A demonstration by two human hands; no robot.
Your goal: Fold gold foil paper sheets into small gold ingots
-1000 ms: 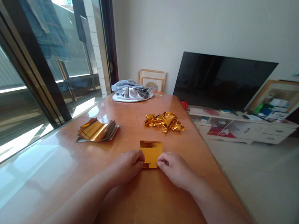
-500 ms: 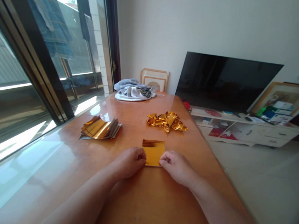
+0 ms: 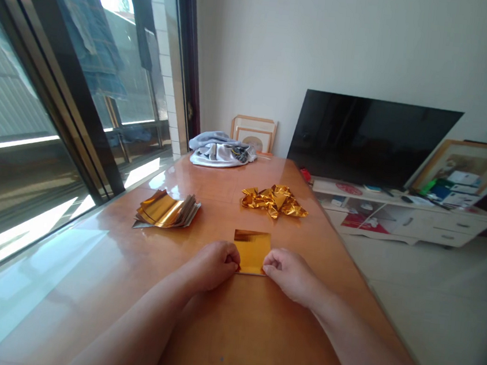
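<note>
A square sheet of shiny gold foil paper [image 3: 252,253] lies on the wooden table [image 3: 219,331] in front of me. My left hand [image 3: 216,263] pinches its near left corner, fingers curled and thumb pressed down. At the near right corner, my right hand [image 3: 288,271] grips the sheet the same way. A thin pale edge shows along the sheet's near side. Beyond it lie several folded, crinkled gold foil pieces [image 3: 274,201] in a heap. To the left sits a fanned stack of gold foil sheets [image 3: 164,209], slightly curved.
Bundled grey cloth [image 3: 221,150] rests at the table's far end, before framed pictures [image 3: 252,134] leaning on the wall. A large television [image 3: 374,141] stands on a white cabinet [image 3: 414,218] at the right. Glass sliding doors [image 3: 85,73] run along the left.
The whole view has shifted slightly, so everything appears a little lower and further right. Both hands keep their hold on the near corners of the sheet.
</note>
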